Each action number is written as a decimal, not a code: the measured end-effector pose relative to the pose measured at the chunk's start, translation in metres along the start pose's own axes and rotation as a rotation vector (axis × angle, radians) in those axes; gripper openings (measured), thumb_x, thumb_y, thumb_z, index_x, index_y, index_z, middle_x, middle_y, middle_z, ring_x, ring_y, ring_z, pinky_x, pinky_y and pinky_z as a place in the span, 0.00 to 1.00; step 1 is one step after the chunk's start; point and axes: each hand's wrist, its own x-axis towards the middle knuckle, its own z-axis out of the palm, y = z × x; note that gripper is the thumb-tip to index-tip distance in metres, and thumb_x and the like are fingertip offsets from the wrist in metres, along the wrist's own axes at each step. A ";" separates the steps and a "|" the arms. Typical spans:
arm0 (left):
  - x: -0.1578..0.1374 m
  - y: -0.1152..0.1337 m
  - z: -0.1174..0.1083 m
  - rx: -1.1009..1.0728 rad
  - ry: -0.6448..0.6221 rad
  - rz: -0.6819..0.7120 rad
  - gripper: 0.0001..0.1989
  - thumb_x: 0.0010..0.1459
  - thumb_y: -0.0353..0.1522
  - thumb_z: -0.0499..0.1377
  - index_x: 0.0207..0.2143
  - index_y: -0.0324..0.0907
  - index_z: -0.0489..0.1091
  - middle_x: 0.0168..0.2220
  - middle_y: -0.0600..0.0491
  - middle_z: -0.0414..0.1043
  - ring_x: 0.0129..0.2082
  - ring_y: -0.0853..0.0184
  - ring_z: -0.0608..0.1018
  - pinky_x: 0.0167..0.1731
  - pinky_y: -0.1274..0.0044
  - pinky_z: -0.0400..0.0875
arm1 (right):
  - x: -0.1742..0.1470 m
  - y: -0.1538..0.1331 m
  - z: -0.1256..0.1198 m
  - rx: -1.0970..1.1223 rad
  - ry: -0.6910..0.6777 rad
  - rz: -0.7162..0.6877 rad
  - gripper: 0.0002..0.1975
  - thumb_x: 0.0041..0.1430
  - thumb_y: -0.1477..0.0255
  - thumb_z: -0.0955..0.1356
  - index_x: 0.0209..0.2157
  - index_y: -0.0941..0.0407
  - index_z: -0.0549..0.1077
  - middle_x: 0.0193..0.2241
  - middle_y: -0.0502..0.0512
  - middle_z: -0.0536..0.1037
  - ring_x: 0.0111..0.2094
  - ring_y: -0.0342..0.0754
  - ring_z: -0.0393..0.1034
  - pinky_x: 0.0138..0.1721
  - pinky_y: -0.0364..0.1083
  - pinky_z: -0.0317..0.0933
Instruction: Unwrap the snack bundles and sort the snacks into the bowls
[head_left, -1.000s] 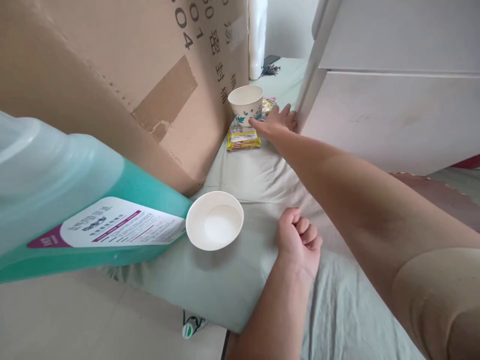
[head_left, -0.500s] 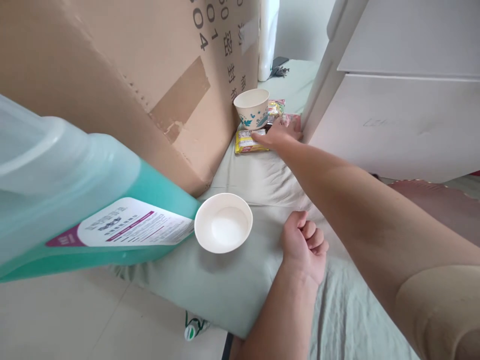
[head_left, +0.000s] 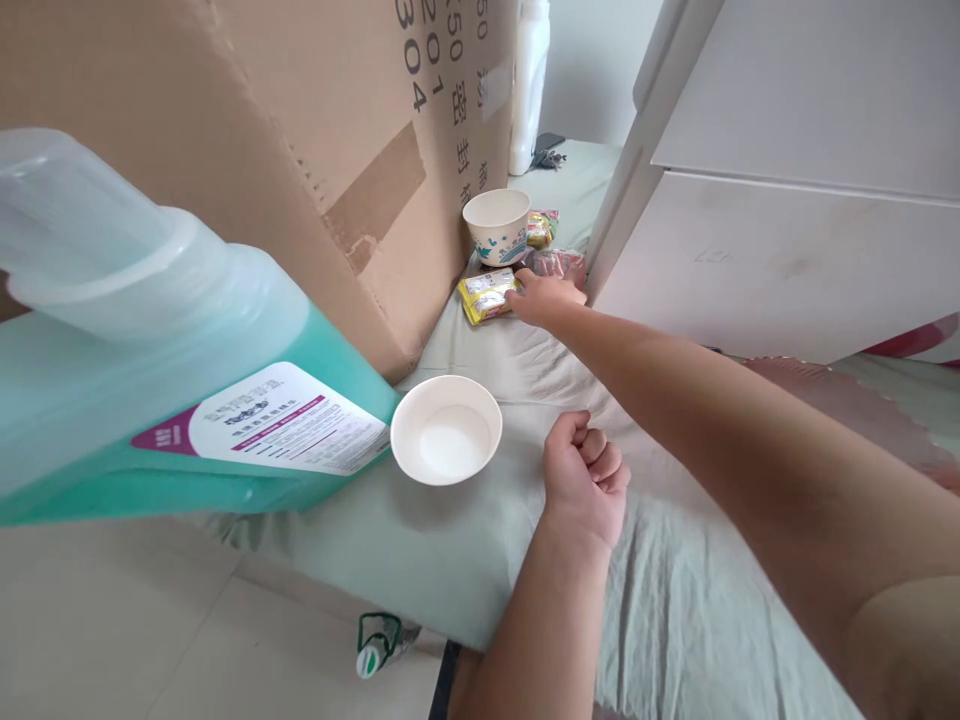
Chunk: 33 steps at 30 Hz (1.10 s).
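Note:
My right hand (head_left: 551, 298) reaches far forward, its thumb and forefinger closed on the right end of a small yellow-and-white snack packet (head_left: 484, 294). Just behind that packet stands a white paper bowl (head_left: 497, 225) with a blue-green print. Beyond my right hand lie a reddish packet (head_left: 556, 263) and a yellow and pink packet (head_left: 541, 228). My left hand (head_left: 585, 475) rests on the green cloth (head_left: 450, 540), curled into a fist with nothing visible in it. To its left sits a second white paper bowl (head_left: 447, 430), with nothing inside.
A large jug of green liquid (head_left: 285, 400) leans in at the left, before a tall cardboard box (head_left: 300, 170). White drawers (head_left: 810, 250) stand at the right. At the back are a white bottle (head_left: 529, 90) and keys (head_left: 550, 159). A bottle (head_left: 379, 645) is on the floor.
The yellow-and-white packet has turned slightly, its right end lifted in my right hand's fingers. My left hand stays in a fist. The whole view has shifted a little.

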 end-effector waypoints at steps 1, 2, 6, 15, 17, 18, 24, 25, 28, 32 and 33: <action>0.000 0.001 0.000 -0.003 -0.003 -0.002 0.19 0.53 0.26 0.53 0.20 0.44 0.41 0.15 0.63 0.33 0.11 0.78 0.44 0.12 0.83 0.37 | -0.004 -0.003 -0.002 -0.013 -0.023 0.026 0.29 0.65 0.57 0.61 0.66 0.44 0.62 0.66 0.63 0.65 0.72 0.73 0.39 0.56 0.73 0.59; 0.000 0.002 0.000 -0.005 -0.005 -0.003 0.19 0.54 0.26 0.53 0.20 0.44 0.41 0.15 0.63 0.33 0.11 0.78 0.45 0.12 0.83 0.37 | -0.008 -0.007 -0.003 -0.034 -0.032 0.051 0.31 0.64 0.58 0.62 0.67 0.46 0.61 0.69 0.64 0.61 0.72 0.73 0.40 0.56 0.74 0.58; 0.000 0.004 0.001 -0.007 -0.005 0.000 0.17 0.53 0.26 0.53 0.20 0.43 0.45 0.15 0.64 0.34 0.11 0.78 0.45 0.12 0.83 0.37 | -0.012 -0.019 0.001 -0.127 0.078 -0.075 0.36 0.63 0.53 0.61 0.70 0.50 0.57 0.73 0.65 0.49 0.72 0.74 0.35 0.59 0.81 0.44; -0.002 0.010 -0.006 -0.014 -0.007 0.019 0.20 0.54 0.26 0.53 0.19 0.44 0.42 0.15 0.63 0.34 0.11 0.78 0.45 0.11 0.83 0.38 | 0.014 0.002 0.014 -0.102 0.101 -0.046 0.46 0.60 0.39 0.57 0.68 0.55 0.61 0.73 0.67 0.48 0.72 0.79 0.27 0.62 0.78 0.41; -0.002 0.013 -0.007 -0.025 -0.001 0.033 0.20 0.55 0.26 0.53 0.19 0.44 0.41 0.15 0.63 0.34 0.11 0.78 0.45 0.11 0.83 0.39 | 0.011 0.006 0.015 -0.140 0.091 -0.058 0.48 0.60 0.39 0.56 0.69 0.60 0.61 0.73 0.69 0.51 0.73 0.76 0.29 0.65 0.75 0.41; -0.002 0.014 -0.007 -0.030 0.001 0.042 0.20 0.55 0.26 0.52 0.19 0.44 0.42 0.15 0.63 0.35 0.11 0.78 0.45 0.11 0.83 0.39 | 0.008 0.007 0.016 -0.160 0.083 -0.063 0.49 0.61 0.39 0.56 0.69 0.62 0.60 0.73 0.69 0.51 0.73 0.75 0.29 0.65 0.74 0.41; 0.001 0.014 -0.002 -0.016 -0.041 0.063 0.19 0.58 0.27 0.51 0.19 0.44 0.44 0.15 0.63 0.35 0.11 0.78 0.45 0.11 0.83 0.39 | -0.024 0.016 0.023 -0.217 0.077 -0.135 0.48 0.62 0.40 0.54 0.69 0.62 0.58 0.74 0.66 0.48 0.73 0.74 0.32 0.62 0.74 0.49; 0.002 0.014 -0.002 -0.015 -0.034 0.077 0.20 0.59 0.27 0.51 0.19 0.44 0.44 0.15 0.63 0.35 0.11 0.78 0.45 0.11 0.83 0.39 | -0.031 0.018 0.024 -0.222 0.081 -0.155 0.47 0.63 0.40 0.54 0.69 0.61 0.59 0.74 0.66 0.49 0.73 0.73 0.33 0.62 0.73 0.50; 0.002 0.015 0.000 -0.029 0.033 0.186 0.20 0.60 0.26 0.51 0.19 0.43 0.46 0.14 0.64 0.37 0.11 0.79 0.45 0.11 0.84 0.40 | -0.049 0.024 0.028 -0.236 0.102 -0.224 0.44 0.64 0.42 0.54 0.65 0.61 0.65 0.72 0.67 0.55 0.73 0.69 0.35 0.64 0.71 0.48; 0.002 0.018 0.000 -0.036 0.041 0.298 0.19 0.61 0.27 0.52 0.20 0.43 0.47 0.15 0.64 0.39 0.11 0.79 0.47 0.11 0.84 0.41 | -0.074 0.033 0.029 -0.249 0.123 -0.299 0.41 0.64 0.43 0.55 0.60 0.60 0.70 0.72 0.65 0.55 0.73 0.65 0.38 0.63 0.68 0.52; 0.002 0.018 -0.001 -0.035 0.037 0.309 0.19 0.61 0.27 0.52 0.20 0.43 0.47 0.15 0.64 0.39 0.11 0.79 0.47 0.11 0.84 0.41 | -0.081 0.035 0.029 -0.254 0.122 -0.312 0.40 0.64 0.43 0.56 0.59 0.60 0.71 0.72 0.65 0.54 0.72 0.65 0.41 0.62 0.68 0.54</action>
